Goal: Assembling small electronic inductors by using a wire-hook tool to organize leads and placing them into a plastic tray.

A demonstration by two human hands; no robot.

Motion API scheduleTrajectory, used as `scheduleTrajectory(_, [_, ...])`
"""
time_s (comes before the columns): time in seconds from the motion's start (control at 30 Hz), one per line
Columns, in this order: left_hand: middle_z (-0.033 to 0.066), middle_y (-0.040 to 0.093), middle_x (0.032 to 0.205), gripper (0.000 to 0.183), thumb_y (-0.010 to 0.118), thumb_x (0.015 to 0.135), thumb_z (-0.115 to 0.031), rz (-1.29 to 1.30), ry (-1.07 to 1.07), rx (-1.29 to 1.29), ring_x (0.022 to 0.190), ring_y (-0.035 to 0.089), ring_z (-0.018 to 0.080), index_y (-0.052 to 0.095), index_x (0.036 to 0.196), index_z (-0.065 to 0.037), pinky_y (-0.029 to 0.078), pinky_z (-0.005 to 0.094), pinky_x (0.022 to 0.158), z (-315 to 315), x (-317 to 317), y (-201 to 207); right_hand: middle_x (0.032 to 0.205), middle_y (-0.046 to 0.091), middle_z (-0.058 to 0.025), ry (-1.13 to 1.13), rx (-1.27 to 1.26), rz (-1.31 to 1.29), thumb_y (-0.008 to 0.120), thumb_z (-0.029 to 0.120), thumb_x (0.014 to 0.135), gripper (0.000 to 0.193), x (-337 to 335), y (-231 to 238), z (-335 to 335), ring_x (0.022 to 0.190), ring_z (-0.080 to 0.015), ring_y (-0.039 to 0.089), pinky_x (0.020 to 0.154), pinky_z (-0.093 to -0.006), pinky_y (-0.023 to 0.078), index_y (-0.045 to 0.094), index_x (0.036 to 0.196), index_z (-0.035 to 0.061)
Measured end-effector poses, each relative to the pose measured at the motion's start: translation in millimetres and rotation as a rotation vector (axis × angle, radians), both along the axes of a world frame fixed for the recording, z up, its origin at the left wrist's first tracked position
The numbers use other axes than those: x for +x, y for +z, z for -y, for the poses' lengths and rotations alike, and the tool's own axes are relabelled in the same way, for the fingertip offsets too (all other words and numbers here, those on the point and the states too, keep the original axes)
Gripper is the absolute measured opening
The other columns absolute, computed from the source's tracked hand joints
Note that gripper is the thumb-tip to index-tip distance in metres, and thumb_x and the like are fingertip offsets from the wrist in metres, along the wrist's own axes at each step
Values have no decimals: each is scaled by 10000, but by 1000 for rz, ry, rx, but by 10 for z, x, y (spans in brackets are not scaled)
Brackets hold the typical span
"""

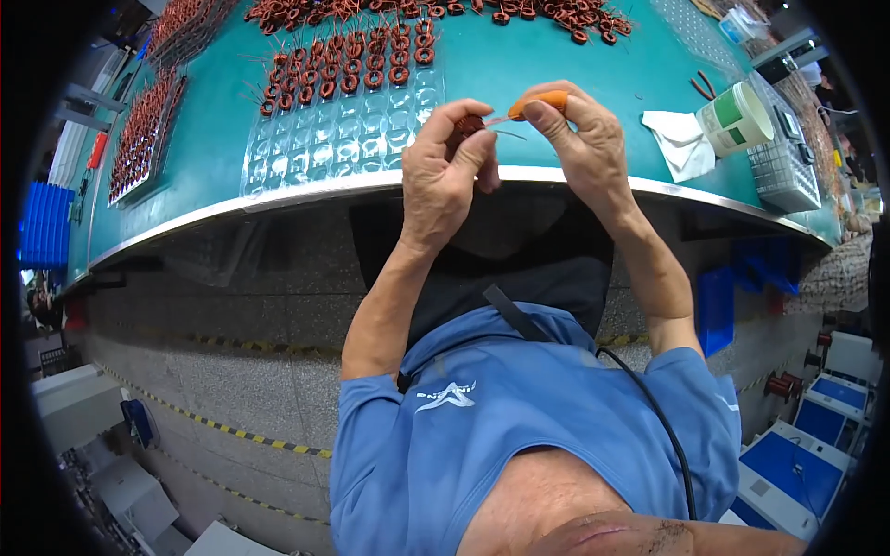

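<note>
**Coil (470, 124) in left hand (440, 162), orange tool (542, 103) in right hand (591, 144)**

I see the left fingers pinching the coil, upper middle of the frame, a wire end (512, 135) poking rightward. The right fingers grip the tool's handle just beside it; whether its tip touches the coil, I can't tell. Upper left, I see a clear tray (320, 148) part-filled with coils; upper right, a white cloth (679, 145).

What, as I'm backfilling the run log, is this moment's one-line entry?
left hand: copper-wound ring; right hand: orange tool; clear tray: partly filled
</note>
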State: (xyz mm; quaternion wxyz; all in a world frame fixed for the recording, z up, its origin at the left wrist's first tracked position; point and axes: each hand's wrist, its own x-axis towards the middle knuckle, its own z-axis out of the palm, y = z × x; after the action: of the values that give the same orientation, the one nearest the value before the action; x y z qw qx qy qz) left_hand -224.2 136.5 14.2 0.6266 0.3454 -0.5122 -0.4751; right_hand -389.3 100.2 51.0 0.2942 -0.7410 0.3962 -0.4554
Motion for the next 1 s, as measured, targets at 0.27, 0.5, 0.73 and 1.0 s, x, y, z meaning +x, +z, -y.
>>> scheduleTrajectory(0.27, [36,523,714,123,495,995,-146,-189,-165,131,544,520,97,483,1025,-27,410,216,470,-2,38,91,959,653,-54,5,146,300,581,261,959,280,126,-238,-19,883,-138,602,765,-275,476,681,956,0])
scheduleTrajectory(0.5, [58,536,799,136,448,1013,-173,-280,-86,202,596,526,125,463,1081,-56,446,254,497,64,112,-84,965,660,-73,126,482,631,564,343,964,375,222,-439,119,843,-124,612,740,-257,486,648,1071,-6])
scheduleTrajectory(0.73, [63,550,872,261,447,990,-83,-144,-196,98,645,537,99,381,1225,7,473,228,566,22,122,-39,745,641,-17,157,397,381,565,284,974,322,225,-501,84,651,-66,570,567,-195,449,673,1015,-16])
scheduleTrajectory(1.0, [11,519,705,200,481,983,-97,187,27,12,581,483,70,466,1159,-2,397,215,537,-102,84,-30,606,605,-23,-38,41,174,538,297,981,400,257,-150,-248,480,-72,537,417,-208,399,672,799,-33])
